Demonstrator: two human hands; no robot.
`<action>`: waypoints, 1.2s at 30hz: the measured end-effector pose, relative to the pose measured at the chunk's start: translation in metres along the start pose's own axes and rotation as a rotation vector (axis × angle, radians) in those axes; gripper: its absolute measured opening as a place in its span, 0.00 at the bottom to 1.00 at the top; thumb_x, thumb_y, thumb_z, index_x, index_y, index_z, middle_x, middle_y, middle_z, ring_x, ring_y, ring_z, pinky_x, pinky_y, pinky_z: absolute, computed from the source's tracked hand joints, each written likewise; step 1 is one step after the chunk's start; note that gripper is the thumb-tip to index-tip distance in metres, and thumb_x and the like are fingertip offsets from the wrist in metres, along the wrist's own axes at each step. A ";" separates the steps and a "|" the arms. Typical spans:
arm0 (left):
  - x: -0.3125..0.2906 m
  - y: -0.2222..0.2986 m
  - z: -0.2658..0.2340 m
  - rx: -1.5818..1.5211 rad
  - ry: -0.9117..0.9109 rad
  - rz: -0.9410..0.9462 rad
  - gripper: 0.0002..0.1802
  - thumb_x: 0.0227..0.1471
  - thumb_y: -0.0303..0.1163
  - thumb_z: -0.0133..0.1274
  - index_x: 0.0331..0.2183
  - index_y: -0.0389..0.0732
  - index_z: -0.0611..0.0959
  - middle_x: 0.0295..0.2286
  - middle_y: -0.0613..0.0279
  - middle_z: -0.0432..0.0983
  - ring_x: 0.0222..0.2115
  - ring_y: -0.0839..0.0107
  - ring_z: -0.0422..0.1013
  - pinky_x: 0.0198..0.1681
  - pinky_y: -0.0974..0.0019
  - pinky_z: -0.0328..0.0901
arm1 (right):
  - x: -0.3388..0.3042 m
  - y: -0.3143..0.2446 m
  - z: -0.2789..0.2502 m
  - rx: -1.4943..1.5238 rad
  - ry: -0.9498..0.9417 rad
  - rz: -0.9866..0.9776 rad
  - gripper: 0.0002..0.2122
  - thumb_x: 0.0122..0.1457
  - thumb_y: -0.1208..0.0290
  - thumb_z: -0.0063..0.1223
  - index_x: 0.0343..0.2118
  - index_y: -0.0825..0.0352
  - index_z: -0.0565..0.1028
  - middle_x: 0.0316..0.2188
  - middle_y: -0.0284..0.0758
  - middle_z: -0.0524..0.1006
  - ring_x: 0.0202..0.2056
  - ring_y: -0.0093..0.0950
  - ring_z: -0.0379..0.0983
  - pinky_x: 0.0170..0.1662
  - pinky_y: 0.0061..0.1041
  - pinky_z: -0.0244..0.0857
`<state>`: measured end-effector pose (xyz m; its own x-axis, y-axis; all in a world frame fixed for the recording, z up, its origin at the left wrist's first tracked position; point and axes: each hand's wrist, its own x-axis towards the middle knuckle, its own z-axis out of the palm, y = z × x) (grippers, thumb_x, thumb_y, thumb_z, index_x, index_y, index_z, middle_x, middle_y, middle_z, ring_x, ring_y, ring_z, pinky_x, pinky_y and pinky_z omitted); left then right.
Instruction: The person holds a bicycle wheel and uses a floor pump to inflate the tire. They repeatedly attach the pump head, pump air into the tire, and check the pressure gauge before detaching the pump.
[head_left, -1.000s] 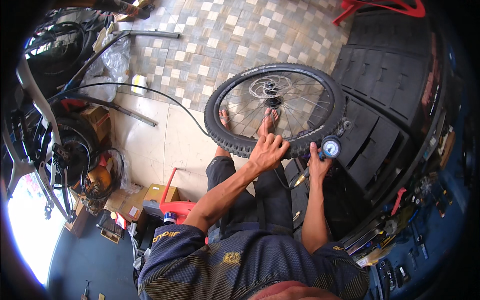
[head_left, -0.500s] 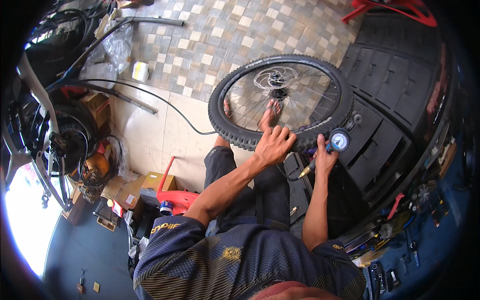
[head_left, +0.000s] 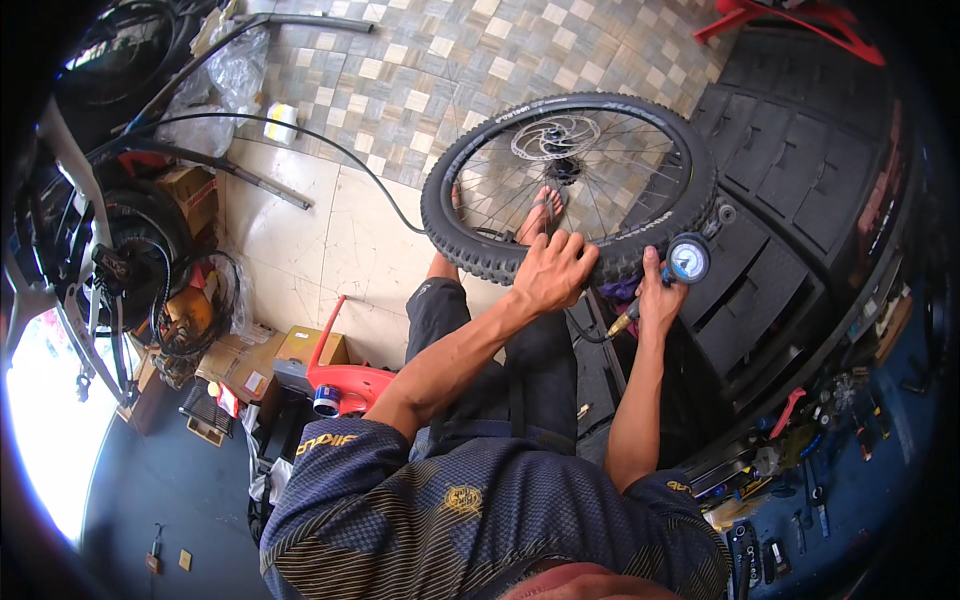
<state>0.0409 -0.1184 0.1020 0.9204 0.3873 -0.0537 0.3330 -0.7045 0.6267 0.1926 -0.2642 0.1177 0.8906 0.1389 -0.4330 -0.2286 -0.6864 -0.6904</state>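
Observation:
A bicycle wheel with a black knobby tyre (head_left: pixel 446 232) is tilted in front of my legs, its silver brake disc (head_left: pixel 556 137) facing up. My left hand (head_left: pixel 553 272) is closed over the near edge of the tyre; its fingertips are partly hidden. To its right, my right hand (head_left: pixel 660 300) grips a tyre inflator with a round dial gauge (head_left: pixel 687 260). The inflator's brass fitting (head_left: pixel 622 322) and a black hose come out below the hand. Whether the inflator is joined to the valve I cannot tell.
Black drawer units (head_left: pixel 770 150) stand close on the right, with hand tools (head_left: pixel 815 500) beyond. A black hose (head_left: pixel 330 138) crosses the tiled floor to the wheel. At left are a bicycle frame (head_left: pixel 75 180) and cardboard boxes (head_left: pixel 240 368). A red stool (head_left: pixel 345 385) sits by my left thigh.
The wheel has shifted slightly up and to the right in view. My right hand and the inflator have moved the same way. My left hand stays closed on the tyre.

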 end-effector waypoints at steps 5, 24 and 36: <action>0.002 -0.001 -0.004 -0.022 -0.032 -0.003 0.24 0.33 0.34 0.64 0.36 0.44 0.75 0.32 0.60 0.67 0.39 0.58 0.70 0.35 0.57 0.63 | 0.008 0.013 0.000 -0.020 -0.001 -0.056 0.23 0.57 0.55 0.69 0.44 0.71 0.77 0.28 0.30 0.75 0.18 0.18 0.61 0.20 0.24 0.55; 0.006 -0.003 -0.004 -0.009 -0.012 0.027 0.25 0.31 0.32 0.64 0.37 0.44 0.76 0.31 0.62 0.67 0.34 0.64 0.67 0.33 0.61 0.59 | -0.003 -0.017 0.006 0.105 0.010 0.071 0.19 0.57 0.59 0.70 0.40 0.69 0.76 0.19 0.26 0.69 0.14 0.17 0.57 0.16 0.23 0.49; 0.016 -0.002 -0.011 -0.043 -0.026 0.009 0.30 0.26 0.31 0.67 0.38 0.45 0.76 0.32 0.63 0.68 0.34 0.64 0.69 0.34 0.62 0.62 | 0.001 -0.039 0.008 0.102 -0.013 0.051 0.18 0.58 0.61 0.69 0.34 0.67 0.70 0.18 0.28 0.67 0.14 0.18 0.59 0.16 0.22 0.56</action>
<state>0.0530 -0.1036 0.1087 0.9287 0.3647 -0.0676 0.3158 -0.6819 0.6598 0.1989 -0.2317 0.1394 0.8719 0.1157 -0.4759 -0.3128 -0.6163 -0.7227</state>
